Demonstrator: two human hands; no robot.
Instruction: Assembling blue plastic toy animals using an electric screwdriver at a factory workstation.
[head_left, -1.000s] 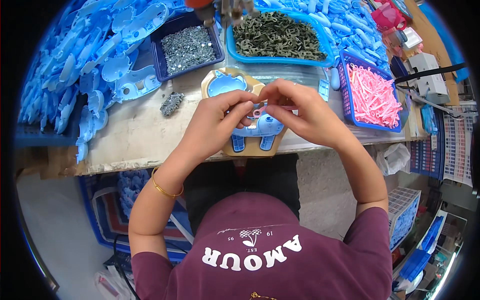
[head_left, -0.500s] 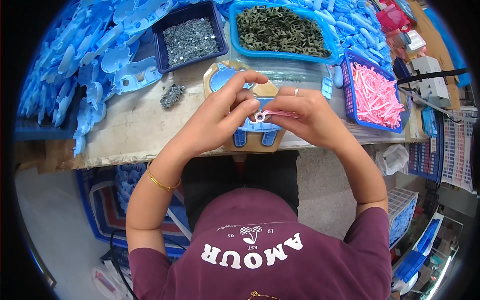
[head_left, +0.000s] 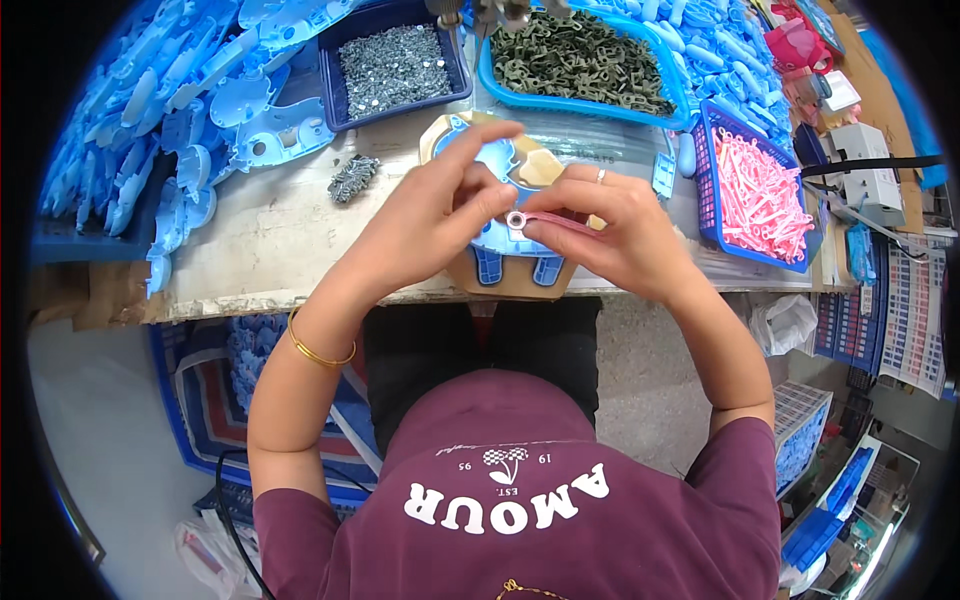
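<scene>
My right hand pinches a slim pink plastic arm between thumb and fingers. The ring-shaped end of this part points left, with a dark centre. Close beside that ring is the thumb of my left hand; its thumb presses toward the curled fingers while the forefinger stretches out above. Anything between those left fingers is hidden. Beneath both hands lies a light blue plastic shell, seated in a tan fixture at the table's front edge and partly covered by my hands.
Behind stand a dark blue tray of screws and a blue basin of dark green clips. A small screw pile lies left. Blue shells heap far left; a purple basket holds pink parts. Metal tooling hangs at the top edge.
The view has shifted slightly, and metal tooling now shows at the top edge. The pink arm's ring sits a little higher and further left, near my left thumb.
</scene>
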